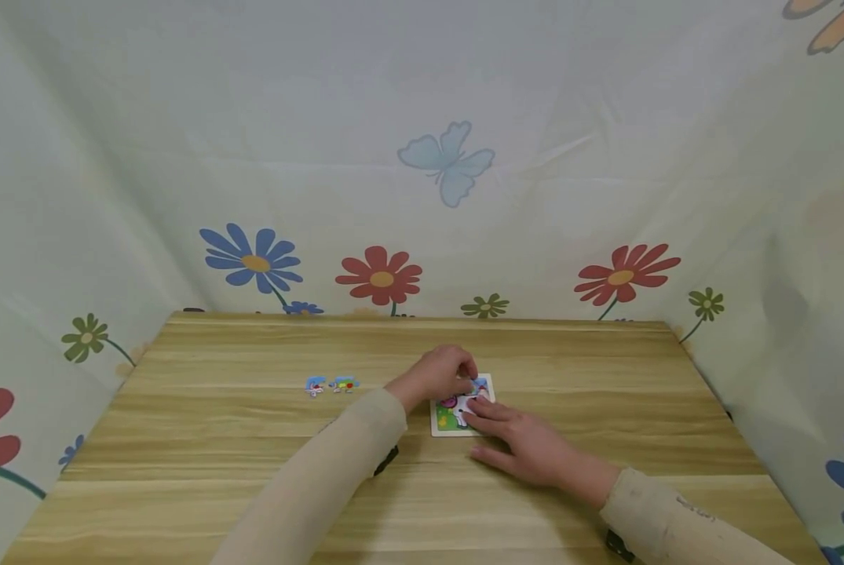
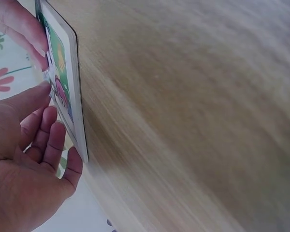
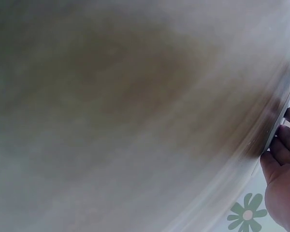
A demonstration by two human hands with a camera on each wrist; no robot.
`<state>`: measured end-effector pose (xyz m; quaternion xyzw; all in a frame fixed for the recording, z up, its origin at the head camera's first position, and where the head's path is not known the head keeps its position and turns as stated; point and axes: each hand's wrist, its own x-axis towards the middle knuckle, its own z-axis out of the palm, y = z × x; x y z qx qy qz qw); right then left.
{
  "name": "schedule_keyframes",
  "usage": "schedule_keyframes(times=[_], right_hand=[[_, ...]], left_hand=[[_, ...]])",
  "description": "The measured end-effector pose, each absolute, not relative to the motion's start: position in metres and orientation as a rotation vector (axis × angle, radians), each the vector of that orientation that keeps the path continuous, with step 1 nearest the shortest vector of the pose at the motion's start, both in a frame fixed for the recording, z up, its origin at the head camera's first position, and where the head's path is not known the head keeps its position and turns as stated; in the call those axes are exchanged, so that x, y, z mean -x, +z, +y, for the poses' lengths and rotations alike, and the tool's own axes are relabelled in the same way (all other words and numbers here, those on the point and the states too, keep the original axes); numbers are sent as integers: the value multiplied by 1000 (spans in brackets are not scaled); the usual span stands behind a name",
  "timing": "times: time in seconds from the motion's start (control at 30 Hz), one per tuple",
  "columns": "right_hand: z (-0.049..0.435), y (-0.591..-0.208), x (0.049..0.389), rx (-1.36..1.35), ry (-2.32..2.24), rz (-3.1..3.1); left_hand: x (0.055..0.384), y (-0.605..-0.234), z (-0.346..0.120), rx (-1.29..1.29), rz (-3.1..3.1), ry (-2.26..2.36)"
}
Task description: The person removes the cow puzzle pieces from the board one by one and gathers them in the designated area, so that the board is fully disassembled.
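A small jigsaw puzzle (image 1: 444,432) with a pale border lies on the table, showing a white animal on green with pink and blue parts. Over its upper left part my left hand (image 1: 437,373) bends its fingers and pinches a small puzzle piece, mostly hidden by the fingertips. In the left wrist view, the thumb of that left hand (image 2: 19,164) is right at the picture surface. My right hand (image 1: 527,443) rests with extended fingers on the puzzle's right side, covering part of the picture. The right wrist view catches only some of the right hand (image 3: 285,169) at the board's edge.
Two loose puzzle pieces, one blue and white (image 1: 315,385) and one multicoloured (image 1: 344,384), lie left of the puzzle. The wooden table (image 1: 591,377) reaches back to a flower-printed cloth (image 1: 535,235), which also hangs along both sides.
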<state>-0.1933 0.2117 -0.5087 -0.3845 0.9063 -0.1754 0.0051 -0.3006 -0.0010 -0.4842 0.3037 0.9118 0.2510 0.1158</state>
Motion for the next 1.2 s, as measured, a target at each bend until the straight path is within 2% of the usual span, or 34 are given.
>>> schedule_keyframes(times=[1.2], right_hand=[[213,-509,194,1183,-545,2828]], left_hand=[[303,-491,0,-795,2599,931]])
